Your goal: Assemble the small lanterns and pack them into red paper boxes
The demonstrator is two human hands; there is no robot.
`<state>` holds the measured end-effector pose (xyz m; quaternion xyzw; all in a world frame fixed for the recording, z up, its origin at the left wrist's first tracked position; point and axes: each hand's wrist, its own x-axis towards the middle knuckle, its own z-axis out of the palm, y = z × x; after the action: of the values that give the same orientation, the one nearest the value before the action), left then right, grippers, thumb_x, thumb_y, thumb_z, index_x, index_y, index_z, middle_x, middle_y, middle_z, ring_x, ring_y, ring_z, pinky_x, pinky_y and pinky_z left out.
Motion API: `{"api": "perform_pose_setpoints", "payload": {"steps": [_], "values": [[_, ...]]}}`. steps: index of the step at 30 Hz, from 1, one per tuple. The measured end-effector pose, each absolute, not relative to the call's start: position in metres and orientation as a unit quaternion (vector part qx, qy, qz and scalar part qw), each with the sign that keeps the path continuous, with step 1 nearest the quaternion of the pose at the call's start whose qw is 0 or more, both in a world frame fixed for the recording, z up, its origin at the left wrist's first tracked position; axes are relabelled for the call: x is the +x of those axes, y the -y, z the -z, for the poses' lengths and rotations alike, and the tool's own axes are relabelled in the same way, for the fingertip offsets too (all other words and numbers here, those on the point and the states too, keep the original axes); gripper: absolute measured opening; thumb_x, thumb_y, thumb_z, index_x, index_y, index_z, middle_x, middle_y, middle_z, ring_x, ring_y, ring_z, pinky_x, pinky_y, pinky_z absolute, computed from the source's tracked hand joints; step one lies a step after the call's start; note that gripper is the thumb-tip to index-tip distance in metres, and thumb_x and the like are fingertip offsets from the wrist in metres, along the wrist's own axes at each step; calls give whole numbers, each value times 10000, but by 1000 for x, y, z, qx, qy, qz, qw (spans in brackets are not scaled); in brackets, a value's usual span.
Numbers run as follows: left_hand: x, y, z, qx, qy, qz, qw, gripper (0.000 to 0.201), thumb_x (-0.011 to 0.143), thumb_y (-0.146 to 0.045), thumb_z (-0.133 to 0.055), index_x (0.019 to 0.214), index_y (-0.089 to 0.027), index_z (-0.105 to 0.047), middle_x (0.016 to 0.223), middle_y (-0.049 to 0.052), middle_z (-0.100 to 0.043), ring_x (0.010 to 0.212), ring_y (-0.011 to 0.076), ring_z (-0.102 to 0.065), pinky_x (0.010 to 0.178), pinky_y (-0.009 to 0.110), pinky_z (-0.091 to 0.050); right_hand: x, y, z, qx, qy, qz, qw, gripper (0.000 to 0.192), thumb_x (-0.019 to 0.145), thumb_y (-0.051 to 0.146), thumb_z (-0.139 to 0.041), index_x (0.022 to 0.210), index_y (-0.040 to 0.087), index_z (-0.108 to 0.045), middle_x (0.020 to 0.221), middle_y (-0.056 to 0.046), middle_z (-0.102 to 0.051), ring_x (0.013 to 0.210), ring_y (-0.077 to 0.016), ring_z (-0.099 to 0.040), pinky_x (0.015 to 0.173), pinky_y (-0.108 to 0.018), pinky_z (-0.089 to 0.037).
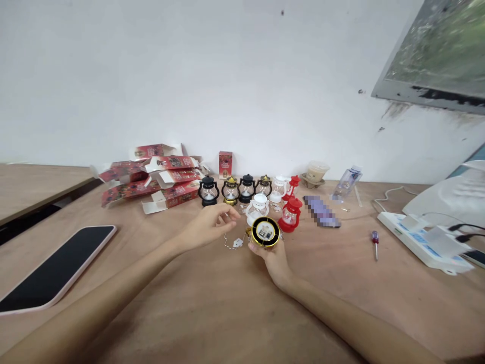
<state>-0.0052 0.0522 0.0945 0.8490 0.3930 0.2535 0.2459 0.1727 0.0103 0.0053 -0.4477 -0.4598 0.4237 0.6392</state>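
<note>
My right hand grips a gold mini lantern, tipped so that its round base faces me. Inside the base's black and gold ring some small parts show, too small to make out. To the left of it my left hand is in the air with its fingers loosely curled and apart, holding nothing. Right behind the held lantern stand a white lantern and a red lantern. A small white piece with a thin chain or wire lies on the table between my hands.
Several black, gold, white and red lanterns line the back. Opened red boxes are piled at left. Phones lie at left and right. A screwdriver, power strip, bottle and cup are at right.
</note>
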Motion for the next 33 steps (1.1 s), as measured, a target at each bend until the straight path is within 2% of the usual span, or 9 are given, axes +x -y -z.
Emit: {"api": "perform_pose_setpoints", "payload": {"steps": [3, 7, 13, 18, 24, 29, 33], "values": [[-6, -60, -78, 891, -381, -192, 157, 203, 824, -231, -485, 944, -161, -633, 944, 68, -648, 872, 197, -596, 763, 307, -456, 173, -11, -5, -449, 451, -431, 640, 408, 485, 320, -801, 837, 188, -645, 893, -43, -690, 884, -234, -621, 859, -392, -484], [3, -60, -51, 910, -383, -127, 94, 275, 840, -326, -525, 1030, -161, -635, 1014, 106, -612, 1025, 269, -539, 885, 382, -417, 174, -11, -3, -447, 460, -420, 642, 415, 484, 328, -807, 840, 193, -642, 899, -42, -692, 893, -239, -623, 859, -401, -487], [11, -51, -36, 902, -408, -110, 87, 283, 842, -362, -518, 976, -150, -649, 916, 99, -591, 906, 266, -542, 822, 407, -423, 174, -11, -2, -451, 462, -420, 638, 430, 501, 333, -805, 869, 191, -633, 932, -54, -687, 891, -239, -620, 847, -402, -488], [11, -50, -32, 901, -407, -124, 81, 249, 863, -316, -474, 933, -149, -644, 949, 110, -588, 937, 277, -538, 826, 413, -416, 174, -11, -4, -441, 475, -415, 639, 436, 509, 293, -796, 894, 184, -624, 924, -48, -675, 887, -230, -613, 849, -386, -480], [11, -51, -34, 896, -407, -146, 99, 231, 859, -244, -438, 857, -141, -645, 903, 115, -612, 912, 269, -539, 841, 421, -396, 173, -12, 0, -442, 479, -409, 638, 415, 503, 253, -793, 873, 183, -617, 900, -37, -662, 866, -225, -610, 815, -364, -485], [9, -56, -40, 873, -415, -199, 163, 249, 858, -263, -442, 807, -142, -653, 918, 120, -657, 967, 278, -536, 907, 444, -357, 174, -11, 0, -445, 493, -399, 633, 391, 519, 265, -789, 861, 190, -616, 889, -32, -668, 850, -217, -603, 808, -361, -485], [4, -67, -54, 826, -428, -246, 273, 322, 864, -345, -425, 878, -140, -673, 911, 91, -697, 890, 221, -590, 801, 346, -444, 174, -11, -2, -438, 496, -405, 630, 392, 523, 258, -786, 872, 192, -618, 897, -31, -670, 847, -213, -604, 801, -356, -489]]}}
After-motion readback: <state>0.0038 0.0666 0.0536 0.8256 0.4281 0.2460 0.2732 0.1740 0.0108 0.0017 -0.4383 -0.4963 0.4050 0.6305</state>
